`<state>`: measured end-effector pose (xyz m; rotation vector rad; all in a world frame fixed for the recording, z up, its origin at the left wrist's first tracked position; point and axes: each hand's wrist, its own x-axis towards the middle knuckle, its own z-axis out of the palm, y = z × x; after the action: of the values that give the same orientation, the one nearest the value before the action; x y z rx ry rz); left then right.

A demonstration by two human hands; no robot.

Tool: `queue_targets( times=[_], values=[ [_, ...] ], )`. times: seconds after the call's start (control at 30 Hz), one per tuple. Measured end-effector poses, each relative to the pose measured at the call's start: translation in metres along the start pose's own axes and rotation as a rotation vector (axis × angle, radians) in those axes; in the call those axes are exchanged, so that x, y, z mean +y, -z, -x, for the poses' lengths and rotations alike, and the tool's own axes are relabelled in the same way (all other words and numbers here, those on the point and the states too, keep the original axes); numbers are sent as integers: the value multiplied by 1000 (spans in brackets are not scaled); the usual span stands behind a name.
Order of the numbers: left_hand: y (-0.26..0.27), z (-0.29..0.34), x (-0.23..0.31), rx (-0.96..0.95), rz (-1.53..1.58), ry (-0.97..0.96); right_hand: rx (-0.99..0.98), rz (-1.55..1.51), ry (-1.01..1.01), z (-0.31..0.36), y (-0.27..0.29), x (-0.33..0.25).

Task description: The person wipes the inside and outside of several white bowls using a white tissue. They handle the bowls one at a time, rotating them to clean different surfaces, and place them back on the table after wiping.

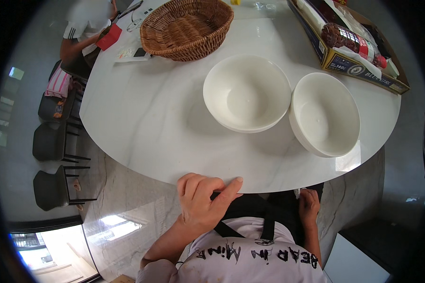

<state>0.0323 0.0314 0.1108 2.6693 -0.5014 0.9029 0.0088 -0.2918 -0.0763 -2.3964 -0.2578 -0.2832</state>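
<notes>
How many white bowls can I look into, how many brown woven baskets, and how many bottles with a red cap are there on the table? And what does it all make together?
White bowls: 2
Woven basket: 1
Bottle with a red cap: 1
Total: 4

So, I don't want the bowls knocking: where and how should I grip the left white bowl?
I'd take the left white bowl by its left rim, coming from the left and pinching the wall: it stands upright, mouth open, and its right side touches or nearly touches the right bowl.
</notes>
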Motion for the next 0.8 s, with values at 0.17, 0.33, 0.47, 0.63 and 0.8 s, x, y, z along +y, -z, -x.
queue_targets(
  times=[0.17, 0.33, 0.47, 0.63, 0.8],
  values=[
    [2, 3, -3, -6, 11, 5, -3, 23, -6, 0, -3, 1],
    [9, -8, -1, -76, -92, 176, 3, 25, 2, 2, -5, 5],
    [12, -8, -7, -126, 21, 117, 5, 11, -6, 2, -6, 6],
    [11, -1, 2, -88, -84, 144, 11, 7, -10, 3, -7, 7],
    [10, 3, 5, -94, 2, 94, 16, 0, 5, 3, -4, 7]
  ],
)
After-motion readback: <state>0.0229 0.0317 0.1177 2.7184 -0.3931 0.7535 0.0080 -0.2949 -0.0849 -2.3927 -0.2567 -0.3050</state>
